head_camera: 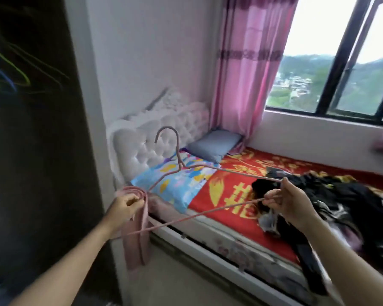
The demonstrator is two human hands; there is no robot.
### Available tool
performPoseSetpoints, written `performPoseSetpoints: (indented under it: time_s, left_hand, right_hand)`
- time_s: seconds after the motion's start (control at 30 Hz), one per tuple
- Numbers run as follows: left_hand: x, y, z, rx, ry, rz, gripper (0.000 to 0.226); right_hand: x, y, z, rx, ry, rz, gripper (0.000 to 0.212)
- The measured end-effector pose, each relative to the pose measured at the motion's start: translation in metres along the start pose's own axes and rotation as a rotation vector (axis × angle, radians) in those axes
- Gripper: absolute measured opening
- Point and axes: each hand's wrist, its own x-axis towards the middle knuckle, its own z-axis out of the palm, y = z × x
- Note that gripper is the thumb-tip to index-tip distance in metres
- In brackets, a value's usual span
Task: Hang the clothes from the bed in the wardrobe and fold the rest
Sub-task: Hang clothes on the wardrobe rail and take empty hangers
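The left hand [125, 206], low in the frame's left half, grips one end of a pink hanger [178, 149] and the pink cloth [137, 239] draped over that end. The right hand [290, 202] pinches the other end. The hanger's long axis runs left to right across mid-frame, hook pointing up, over the bed [241, 235] edge. Dark clothes [341, 206] are piled at right.

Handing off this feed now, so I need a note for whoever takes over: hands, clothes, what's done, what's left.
Hands: left hand grips the pink garment at the pink hanger's left end; right hand pinches its right end.
Things: dark clothes pile on the bed; wardrobe at left.
Done: garment partly on hanger.
Left: hang it in the wardrobe, then hang or fold the pile.
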Motion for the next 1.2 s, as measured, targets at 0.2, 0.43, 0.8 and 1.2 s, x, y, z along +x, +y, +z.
performPoseSetpoints:
  time_s: [0.2, 0.43, 0.8, 1.2]
  left_hand:
    - [0.049, 0.030, 0.137, -0.091, -0.322, 0.102, 0.022]
    - [0.093, 0.061, 0.250, -0.162, -0.450, 0.246, 0.028]
    - [0.233, 0.050, 0.367, -0.111, -0.587, 0.343, 0.022]
    - [0.228, 0.024, 0.468, 0.116, -0.683, 0.206, 0.015]
  right_hand:
    - [-0.046, 0.014, -0.137, 0.180, 0.419, 0.073, 0.059]
    - [-0.069, 0.033, -0.219, -0.070, 0.791, 0.240, 0.034]
    - [0.037, 0.055, -0.251, -0.382, 1.080, 0.315, 0.034]
    - [0.047, 0.112, -0.300, -0.137, 1.315, 0.504, 0.029]
